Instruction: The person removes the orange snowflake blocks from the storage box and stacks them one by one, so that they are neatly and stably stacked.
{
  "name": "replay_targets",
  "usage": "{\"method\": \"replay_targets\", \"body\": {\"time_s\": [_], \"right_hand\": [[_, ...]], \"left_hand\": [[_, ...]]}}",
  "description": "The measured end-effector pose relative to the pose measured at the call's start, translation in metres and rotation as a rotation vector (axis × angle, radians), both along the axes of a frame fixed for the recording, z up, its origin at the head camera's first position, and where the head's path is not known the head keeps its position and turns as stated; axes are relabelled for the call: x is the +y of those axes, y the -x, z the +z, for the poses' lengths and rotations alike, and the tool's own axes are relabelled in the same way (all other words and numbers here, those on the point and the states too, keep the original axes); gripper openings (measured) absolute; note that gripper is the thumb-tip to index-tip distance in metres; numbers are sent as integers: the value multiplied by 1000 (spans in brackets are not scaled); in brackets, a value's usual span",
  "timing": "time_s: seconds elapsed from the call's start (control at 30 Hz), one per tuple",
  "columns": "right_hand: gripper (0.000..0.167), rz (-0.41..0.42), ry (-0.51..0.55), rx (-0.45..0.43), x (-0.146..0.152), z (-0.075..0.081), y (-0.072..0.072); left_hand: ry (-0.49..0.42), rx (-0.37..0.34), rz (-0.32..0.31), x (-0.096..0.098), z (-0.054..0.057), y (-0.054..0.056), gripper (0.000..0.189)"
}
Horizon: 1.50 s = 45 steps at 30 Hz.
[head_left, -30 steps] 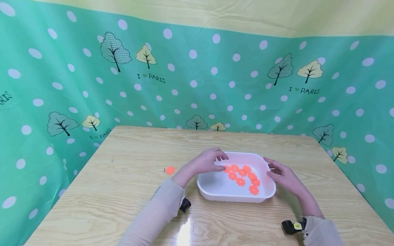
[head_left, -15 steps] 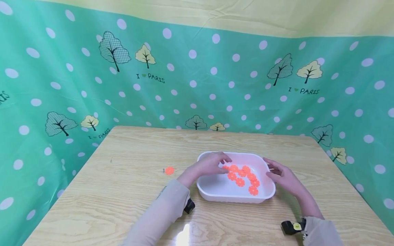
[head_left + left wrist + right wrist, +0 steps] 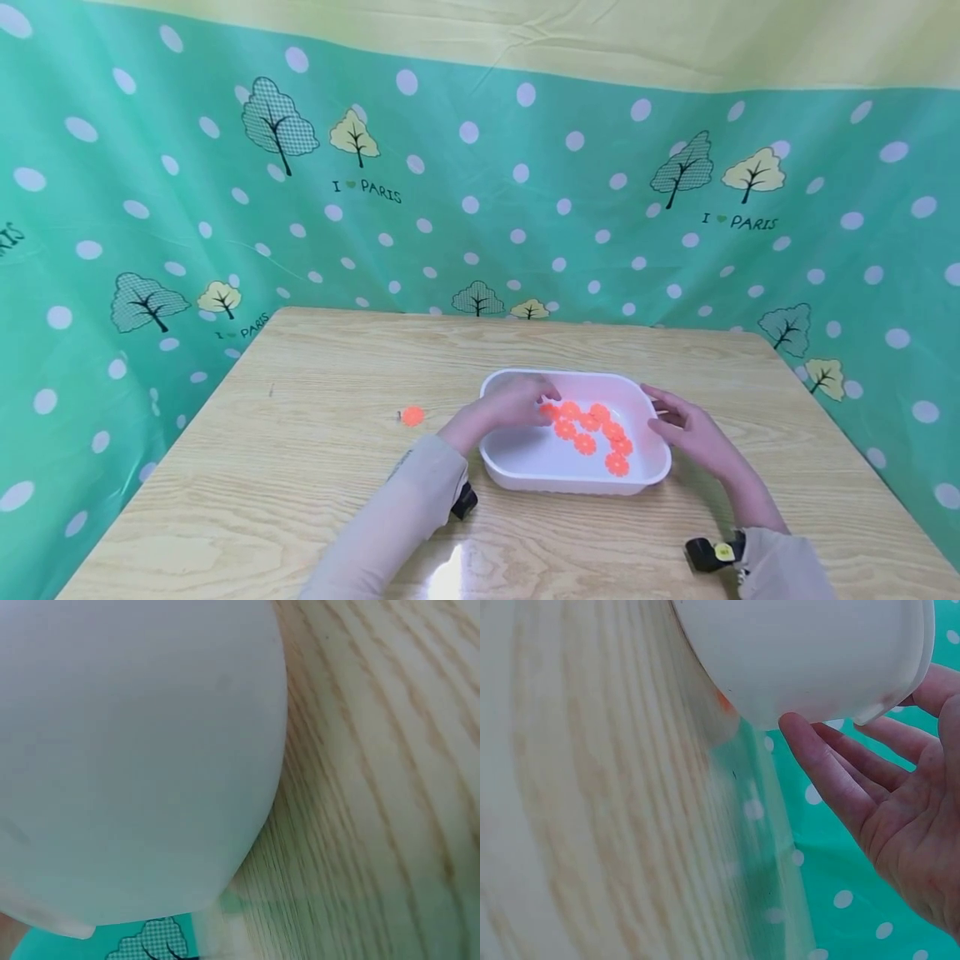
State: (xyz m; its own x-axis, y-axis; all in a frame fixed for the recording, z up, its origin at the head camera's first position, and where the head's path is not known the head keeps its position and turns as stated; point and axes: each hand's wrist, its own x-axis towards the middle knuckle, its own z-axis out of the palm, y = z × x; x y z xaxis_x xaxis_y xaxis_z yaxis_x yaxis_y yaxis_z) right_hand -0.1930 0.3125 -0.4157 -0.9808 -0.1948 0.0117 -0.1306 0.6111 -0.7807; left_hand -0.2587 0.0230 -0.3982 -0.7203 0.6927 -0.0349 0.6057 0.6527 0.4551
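A white oval-cornered plastic basin [image 3: 525,481] stands on the table, with several orange flower-shaped pieces [image 3: 585,444] lying inside it. My left hand [image 3: 517,402] reaches over the basin's left side, its fingertips down at the leftmost orange piece [image 3: 550,412]. Whether the fingers pinch that piece is too small to tell. At the basin's right end, my right hand [image 3: 693,429] touches the outer wall and rim with nearly straight fingers; the right wrist view shows the fingertips [image 3: 793,724] against the white wall. Only the basin's outside [image 3: 142,765] fills the left wrist view.
One more orange piece [image 3: 412,416] lies on the wooden table [image 3: 337,358], left of the basin. Behind the table hangs a green dotted curtain [image 3: 420,250]. A black wrist camera [image 3: 465,500] is strapped to the left forearm, and another wrist camera [image 3: 705,554] to the right.
My left hand has moved slightly right and lowered into the basin, its fingertips now down among the orange pieces. My right hand and the basin stay in place.
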Motion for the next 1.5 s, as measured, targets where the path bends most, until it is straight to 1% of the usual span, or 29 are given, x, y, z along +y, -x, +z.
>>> {"method": "replay_targets", "body": {"time_s": [0.2, 0.4, 0.53, 0.7, 0.77, 1.0, 1.2, 1.3, 1.5], "right_hand": [[58, -4, -9, -11, 0, 0, 0], [56, -4, -33, 15, 1, -1, -1], [56, -3, -28, 11, 0, 0, 0], [57, -4, -14, -2, 0, -1, 0], [57, -3, -11, -3, 0, -1, 0], [57, 0, -12, 2, 1, -1, 1], [57, 2, -11, 3, 0, 0, 0], [57, 0, -11, 1, 0, 1, 0], [57, -3, -11, -4, 0, 0, 0]], "left_hand": [[41, -23, -13, 4, -4, 0, 41], [68, -21, -20, 6, -6, 0, 41], [101, -2, -27, 7, -6, -1, 42], [157, 41, -53, 7, -7, -1, 39], [167, 54, -54, 7, -8, -1, 38], [169, 56, -39, 8, -9, 0, 35], [166, 67, -42, 10, -12, 3, 23], [163, 55, -33, 10, -12, 3, 18], [172, 39, -19, 10, -13, 3, 16]]}}
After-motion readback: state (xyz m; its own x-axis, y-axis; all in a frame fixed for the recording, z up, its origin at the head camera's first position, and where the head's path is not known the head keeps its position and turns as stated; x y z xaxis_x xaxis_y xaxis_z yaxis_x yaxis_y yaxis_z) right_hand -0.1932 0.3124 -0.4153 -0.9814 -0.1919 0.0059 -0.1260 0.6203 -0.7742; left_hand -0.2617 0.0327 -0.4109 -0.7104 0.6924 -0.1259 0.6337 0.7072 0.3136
